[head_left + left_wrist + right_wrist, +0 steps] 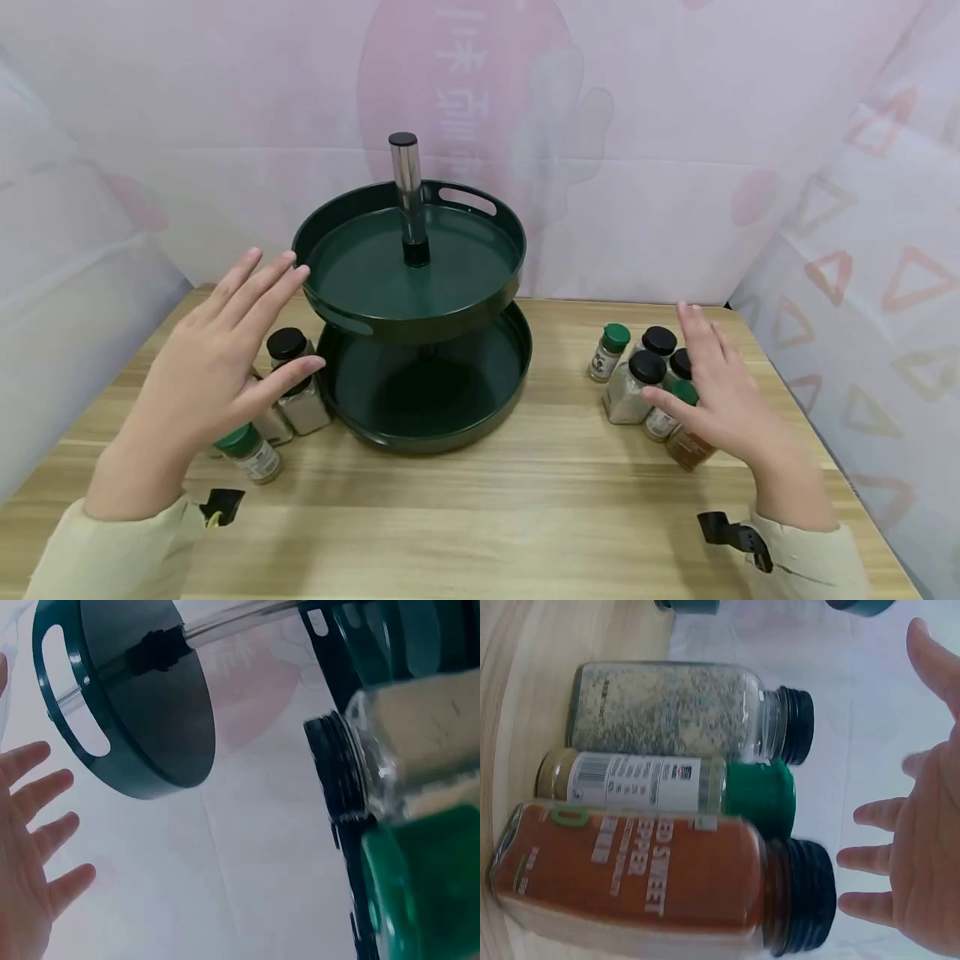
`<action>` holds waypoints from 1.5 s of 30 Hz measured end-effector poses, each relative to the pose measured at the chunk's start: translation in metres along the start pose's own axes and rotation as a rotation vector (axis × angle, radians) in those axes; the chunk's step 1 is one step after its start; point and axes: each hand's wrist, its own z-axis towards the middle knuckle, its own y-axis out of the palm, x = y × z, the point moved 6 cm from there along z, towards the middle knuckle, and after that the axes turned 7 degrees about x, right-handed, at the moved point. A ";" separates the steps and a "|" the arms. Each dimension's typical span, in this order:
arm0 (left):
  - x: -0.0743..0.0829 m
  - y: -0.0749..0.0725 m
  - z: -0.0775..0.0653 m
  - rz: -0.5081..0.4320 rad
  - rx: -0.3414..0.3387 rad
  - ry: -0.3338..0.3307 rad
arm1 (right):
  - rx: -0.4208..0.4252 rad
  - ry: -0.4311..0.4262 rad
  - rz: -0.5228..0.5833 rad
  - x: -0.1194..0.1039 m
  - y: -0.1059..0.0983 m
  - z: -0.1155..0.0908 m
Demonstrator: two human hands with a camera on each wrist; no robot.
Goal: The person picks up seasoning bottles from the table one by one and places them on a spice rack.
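My left hand [206, 362] hovers with fingers straight and spread beside a two-tier green tray stand [420, 329], its fingertips overlapping the upper tray's rim in the head view. Below that hand stand spice jars, among them a black-capped jar [303, 404] and a green-capped jar [255, 454]. On the right, my right hand [723, 392] is held over another group of jars, fingers extended, holding nothing. That group includes a red sweet pepper jar [645, 870], a green-capped jar [667, 784] and a clear jar of pale flakes [667, 709]. Part of it is hidden behind the hand.
The stand's chrome post [407, 187] rises above the upper tray. A small green-capped jar [607, 354] stands at the left of the right-hand group. Everything rests on a wooden table [480, 517], with patterned cloth [660, 167] hanging behind and at both sides.
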 end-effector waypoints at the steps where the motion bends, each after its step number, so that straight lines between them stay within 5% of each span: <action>1: 0.002 0.001 0.002 -0.008 0.028 0.018 | 0.006 0.002 0.017 0.003 -0.001 -0.001; 8: 0.022 0.006 0.014 -0.090 0.157 0.141 | 0.001 0.011 0.142 0.018 -0.006 -0.011; 27: 0.030 0.022 0.019 -0.171 0.178 0.104 | -0.061 0.122 0.398 0.044 0.002 -0.036; 45: 0.031 0.034 0.016 -0.196 0.211 0.081 | -0.107 0.150 0.280 0.063 0.007 -0.044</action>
